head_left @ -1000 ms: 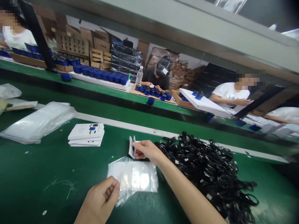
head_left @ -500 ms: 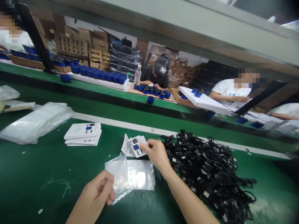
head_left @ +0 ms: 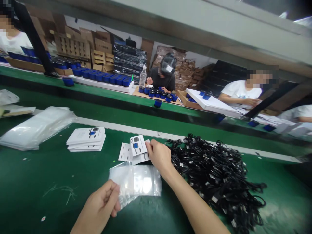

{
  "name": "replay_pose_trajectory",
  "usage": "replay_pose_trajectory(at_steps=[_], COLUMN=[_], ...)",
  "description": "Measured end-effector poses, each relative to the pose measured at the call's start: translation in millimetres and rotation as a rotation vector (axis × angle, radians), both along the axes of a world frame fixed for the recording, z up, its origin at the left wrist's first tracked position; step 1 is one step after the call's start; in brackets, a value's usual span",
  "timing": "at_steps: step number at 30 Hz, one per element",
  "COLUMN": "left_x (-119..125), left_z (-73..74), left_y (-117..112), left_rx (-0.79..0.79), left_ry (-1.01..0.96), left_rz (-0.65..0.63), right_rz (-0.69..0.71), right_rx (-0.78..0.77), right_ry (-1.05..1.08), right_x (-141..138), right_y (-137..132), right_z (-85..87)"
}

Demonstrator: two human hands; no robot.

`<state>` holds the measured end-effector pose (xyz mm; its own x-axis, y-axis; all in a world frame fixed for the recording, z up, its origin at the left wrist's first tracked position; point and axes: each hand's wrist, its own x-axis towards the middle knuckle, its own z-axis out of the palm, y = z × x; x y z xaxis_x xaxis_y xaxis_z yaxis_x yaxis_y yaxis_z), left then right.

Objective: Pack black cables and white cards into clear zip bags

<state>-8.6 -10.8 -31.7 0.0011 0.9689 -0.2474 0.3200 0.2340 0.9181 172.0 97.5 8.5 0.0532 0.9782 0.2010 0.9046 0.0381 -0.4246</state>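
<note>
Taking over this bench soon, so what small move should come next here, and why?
Probably slide the printed white card into the clear zip bag. The right hand is on the cards right beside the bag, and the left hand is gripping the bag's edge, ready to steady it. Whether the bag's mouth is open can't be told from this view.

Nothing readable — print on the white cards is too small to tell.

Head-worn view, forward and down (slightly tilted)
</note>
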Motion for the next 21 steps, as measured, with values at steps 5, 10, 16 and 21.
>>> replay_pose_trajectory(at_steps=[5,10,16,21], left_x=[-3.8,-7.0,-10.6,4.8], left_z=[0.3,11.1,18.3,27.1], left_y=[-1.6,-5.5,-2.2,-3.2], left_rx=[-0.026,-0.024,0.021,0.22], left_ry=[-0.005,-0.021,-0.126,0.071], left_rz=[-0.02,-0.007,0.086,0.239], right_rz=[-0.185,-0.309,0.241,0.479], right_rx=[0.076,0.192,0.33,0.564], right_ry=[-0.086,-0.059,0.155,0.146], right_x=[31.0,60.3,15.2,-34.4], right_y=[-11.7,-37.5,-106.4,-128.9], right_z=[17.3,35.6,15.7,-19.8])
